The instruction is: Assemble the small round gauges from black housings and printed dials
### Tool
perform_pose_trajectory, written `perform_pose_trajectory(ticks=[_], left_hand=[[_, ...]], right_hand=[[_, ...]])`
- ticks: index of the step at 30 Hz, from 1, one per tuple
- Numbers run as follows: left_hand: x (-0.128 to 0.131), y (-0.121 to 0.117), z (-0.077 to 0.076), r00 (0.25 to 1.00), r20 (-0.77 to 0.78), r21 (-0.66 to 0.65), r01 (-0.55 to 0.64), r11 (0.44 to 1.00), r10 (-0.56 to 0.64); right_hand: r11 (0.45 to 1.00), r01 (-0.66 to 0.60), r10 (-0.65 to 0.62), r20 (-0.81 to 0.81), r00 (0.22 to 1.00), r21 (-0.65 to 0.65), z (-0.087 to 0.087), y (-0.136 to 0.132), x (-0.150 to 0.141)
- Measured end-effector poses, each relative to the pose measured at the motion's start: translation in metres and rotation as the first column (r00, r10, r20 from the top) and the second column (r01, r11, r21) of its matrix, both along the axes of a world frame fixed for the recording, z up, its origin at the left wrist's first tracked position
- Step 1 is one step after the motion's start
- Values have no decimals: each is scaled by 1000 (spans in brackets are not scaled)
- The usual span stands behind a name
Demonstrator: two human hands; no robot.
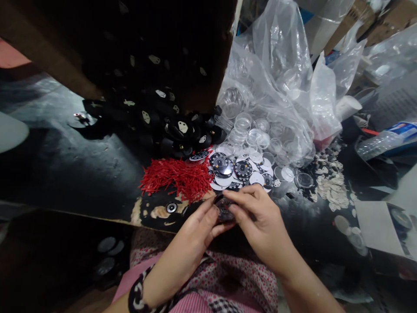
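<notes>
L hand [197, 226] & R hand [262, 213] fingers [239, 198] are gripping one dark round pc. [224, 209] at desk's [97, 174] near edge, prob. unfinished; red strips [176, 176] (left), printed discs [243, 169] & clear cups [243, 124] (far) are lying loose.

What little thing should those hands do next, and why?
Maybe the right hand should gently press the small dark round piece while the left hand steadies it. Both hands hold it from opposite sides, with the right thumb touching it, so a careful press seems easy.
</notes>
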State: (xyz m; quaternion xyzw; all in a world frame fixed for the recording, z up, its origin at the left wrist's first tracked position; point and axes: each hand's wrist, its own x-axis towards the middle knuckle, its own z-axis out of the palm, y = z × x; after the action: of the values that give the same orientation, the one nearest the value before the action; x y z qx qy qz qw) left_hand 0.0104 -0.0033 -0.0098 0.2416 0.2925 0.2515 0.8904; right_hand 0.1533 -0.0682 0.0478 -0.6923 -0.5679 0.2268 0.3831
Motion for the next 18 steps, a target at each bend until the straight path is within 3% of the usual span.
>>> perform_pose_trajectory(ticks=[3, 7, 10, 13, 18], left_hand=[[0, 1, -6, 995, -99, 159, 25, 987, -9], [-2, 0, -11, 982, -188, 356, 88, 930, -21], [-2, -4, -11, 969, -242, 455, 150, 878, -39], [0, -5, -11, 958, -284, 522, 175, 835, -23], [3, -1, -15, 927, -370, 541, 158, 826, 65]], right_hand=[[1000, -13, 13, 49, 999, -7, -6, 2, -11], [998, 33, -33, 15, 999, -49, -13, 9, -8], [992, 121, -113, 184, 976, -35, -20, 15, -11], [990, 132, -141, 321, 937, 49, -28, 23, -16], [983, 156, -179, 281, 943, 101, -33, 32, -20]])
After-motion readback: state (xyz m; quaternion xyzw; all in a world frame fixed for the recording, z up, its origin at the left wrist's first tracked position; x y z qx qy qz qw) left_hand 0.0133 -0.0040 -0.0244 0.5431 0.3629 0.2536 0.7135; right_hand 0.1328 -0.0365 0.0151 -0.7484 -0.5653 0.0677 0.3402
